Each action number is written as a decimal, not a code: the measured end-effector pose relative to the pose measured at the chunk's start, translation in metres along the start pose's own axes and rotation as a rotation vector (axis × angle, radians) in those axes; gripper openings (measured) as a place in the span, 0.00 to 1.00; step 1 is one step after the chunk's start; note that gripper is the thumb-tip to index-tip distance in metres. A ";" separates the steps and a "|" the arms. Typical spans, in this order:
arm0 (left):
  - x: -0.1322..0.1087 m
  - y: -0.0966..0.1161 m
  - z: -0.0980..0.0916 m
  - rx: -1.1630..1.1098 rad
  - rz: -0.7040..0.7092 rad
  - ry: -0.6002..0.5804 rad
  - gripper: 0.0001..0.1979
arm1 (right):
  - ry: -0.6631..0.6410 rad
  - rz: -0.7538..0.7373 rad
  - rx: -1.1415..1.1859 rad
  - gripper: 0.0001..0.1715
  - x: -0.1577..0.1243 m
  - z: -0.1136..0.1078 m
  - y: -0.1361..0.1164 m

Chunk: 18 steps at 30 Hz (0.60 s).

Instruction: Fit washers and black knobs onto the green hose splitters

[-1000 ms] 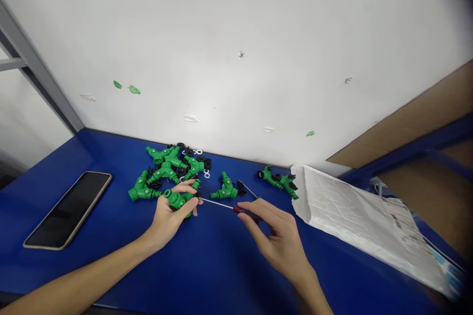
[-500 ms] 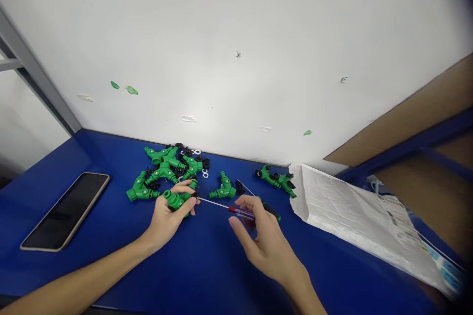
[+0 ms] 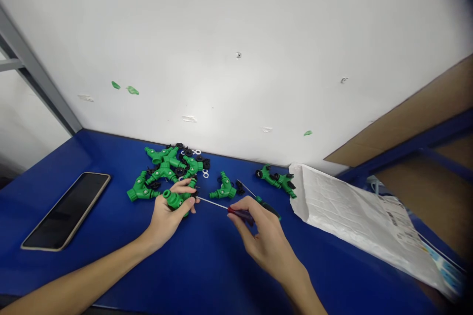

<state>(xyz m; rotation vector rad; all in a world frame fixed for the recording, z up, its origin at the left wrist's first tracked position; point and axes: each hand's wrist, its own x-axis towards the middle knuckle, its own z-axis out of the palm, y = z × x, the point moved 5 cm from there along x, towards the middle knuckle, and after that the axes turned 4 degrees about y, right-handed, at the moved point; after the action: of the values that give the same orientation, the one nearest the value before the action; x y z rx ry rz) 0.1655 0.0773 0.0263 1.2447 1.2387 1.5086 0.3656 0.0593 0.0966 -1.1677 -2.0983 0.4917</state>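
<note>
My left hand (image 3: 168, 216) is closed around a green plastic Y-shaped fitting (image 3: 176, 199), holding it against the blue table (image 3: 207, 266). My right hand (image 3: 264, 241) pinches the red handle of a thin screwdriver (image 3: 236, 212). Its metal shaft runs left, and the tip meets the fitting beside my left thumb. A second screwdriver with a green handle (image 3: 266, 205) lies just behind my right hand.
A pile of green fittings, black parts and white rings (image 3: 170, 165) lies near the wall. One more fitting (image 3: 224, 188) and a pair (image 3: 275, 179) sit to the right. A phone (image 3: 66, 209) lies at the left, a white sack (image 3: 369, 221) at the right.
My right hand shifted slightly left and rolled its grip on the red handle; the fingers curled more. My left hand and the fitting stayed put.
</note>
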 end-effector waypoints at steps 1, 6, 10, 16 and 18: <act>0.000 0.000 0.000 -0.001 0.010 -0.011 0.05 | 0.040 -0.027 0.002 0.05 0.000 -0.001 0.000; 0.000 0.002 -0.001 -0.020 0.018 0.000 0.04 | 0.006 0.021 -0.135 0.09 0.001 0.000 -0.001; 0.000 0.003 -0.001 -0.034 -0.009 0.014 0.05 | 0.011 0.047 -0.006 0.07 0.001 -0.001 -0.001; 0.000 -0.001 -0.001 -0.034 -0.008 -0.005 0.05 | 0.057 0.053 -0.098 0.12 0.005 -0.002 -0.002; 0.000 -0.004 -0.001 -0.039 -0.042 0.003 0.05 | 0.002 0.086 -0.092 0.09 0.006 -0.002 -0.004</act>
<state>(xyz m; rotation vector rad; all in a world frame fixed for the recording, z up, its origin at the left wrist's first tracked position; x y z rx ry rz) 0.1645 0.0780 0.0219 1.1844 1.2248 1.4974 0.3629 0.0621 0.1030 -1.3149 -2.0953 0.4369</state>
